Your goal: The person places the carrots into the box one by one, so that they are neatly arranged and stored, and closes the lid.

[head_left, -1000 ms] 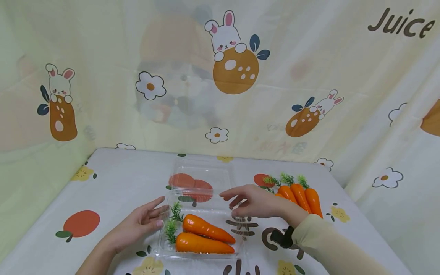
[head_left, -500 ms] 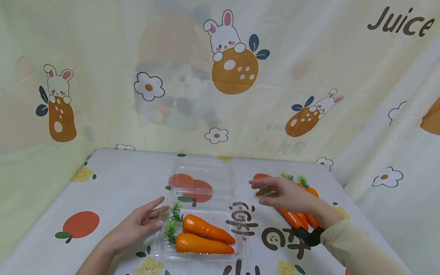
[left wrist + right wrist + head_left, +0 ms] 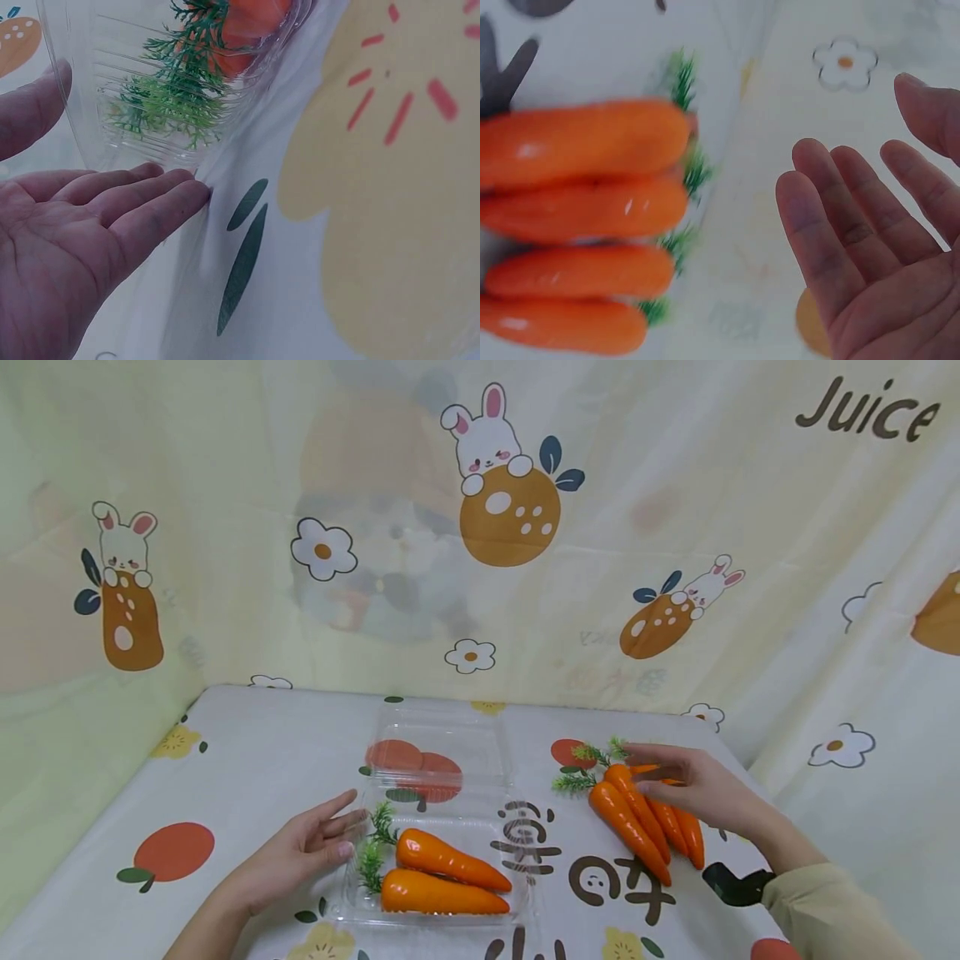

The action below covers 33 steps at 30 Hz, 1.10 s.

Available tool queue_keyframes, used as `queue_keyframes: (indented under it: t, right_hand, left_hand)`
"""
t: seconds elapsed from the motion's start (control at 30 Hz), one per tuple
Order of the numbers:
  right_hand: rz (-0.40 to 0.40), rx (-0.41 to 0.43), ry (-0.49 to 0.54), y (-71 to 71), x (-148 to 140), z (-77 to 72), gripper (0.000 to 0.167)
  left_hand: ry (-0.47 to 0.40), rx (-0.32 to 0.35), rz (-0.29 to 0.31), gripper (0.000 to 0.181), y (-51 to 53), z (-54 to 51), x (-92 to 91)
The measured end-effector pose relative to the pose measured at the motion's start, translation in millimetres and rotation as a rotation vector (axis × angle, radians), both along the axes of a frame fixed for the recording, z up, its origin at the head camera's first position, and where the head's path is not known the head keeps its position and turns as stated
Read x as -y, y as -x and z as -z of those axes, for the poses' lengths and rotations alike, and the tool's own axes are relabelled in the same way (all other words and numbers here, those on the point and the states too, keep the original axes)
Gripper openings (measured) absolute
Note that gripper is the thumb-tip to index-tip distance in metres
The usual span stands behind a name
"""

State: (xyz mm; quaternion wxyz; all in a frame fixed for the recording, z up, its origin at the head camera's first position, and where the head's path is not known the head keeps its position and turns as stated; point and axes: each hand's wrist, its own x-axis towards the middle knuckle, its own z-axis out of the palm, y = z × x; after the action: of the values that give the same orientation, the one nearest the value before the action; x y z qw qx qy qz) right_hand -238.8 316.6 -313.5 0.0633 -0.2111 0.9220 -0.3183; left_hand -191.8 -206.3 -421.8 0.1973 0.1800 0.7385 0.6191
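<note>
Two orange toy carrots (image 3: 446,892) with green leafy tops lie side by side in a clear plastic clamshell box (image 3: 517,902). The box's lid (image 3: 442,727) is folded back, away from the person. My left hand (image 3: 300,847) is at the box's left side, fingers extended along the ribbed wall (image 3: 112,82); the left wrist view shows the carrots' leaves (image 3: 172,112) behind that wall. Over on the right, my right hand (image 3: 697,785) hovers with extended fingers above a pile of several carrots (image 3: 626,822), partly covering it. In the right wrist view these carrots (image 3: 585,210) lie apart from the hand (image 3: 885,247).
A white patterned cloth (image 3: 262,760) covers the table. A cream curtain (image 3: 225,527) with rabbits and flowers stands behind it and at both sides. The right wrist carries a black strap (image 3: 738,885).
My right hand has moved right, from beside the clear box to over the carrot pile. The left hand stays at the box, and both carrots in it lie as before.
</note>
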Motion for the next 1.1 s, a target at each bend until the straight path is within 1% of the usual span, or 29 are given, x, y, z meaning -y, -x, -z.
queue_keyframes:
  t: [0.13,0.33,0.43,0.6,0.8,1.1]
  right_hand:
    - [0.056,-0.006,0.006,-2.2,-21.5,3.8,0.053]
    - [0.179,-0.003,-0.042,-4.7,-47.0,9.3,0.057]
    - [0.211,0.007,-0.041,-4.9,-55.9,12.8,0.059]
    - [0.266,0.041,-0.037,-4.2,-66.8,18.7,0.062]
    - [0.335,0.082,-0.029,-1.7,-75.7,29.5,0.069]
    - [0.382,0.079,-0.064,3.2,-82.4,50.1,0.066]
  left_hand:
    - [0.0,0.005,0.0,0.083,0.3,0.5,-0.2]
    - [0.005,0.003,0.003,0.082,0.2,0.7,0.0]
    - [0.004,0.002,0.004,0.082,-0.1,0.2,0.2]
    - [0.008,0.005,-0.001,0.082,-0.6,-0.4,-0.5]
    - [0.009,0.011,-0.007,0.083,-0.4,0.6,-0.8]
    - [0.015,0.013,-0.003,0.083,-0.3,-0.4,-0.3]
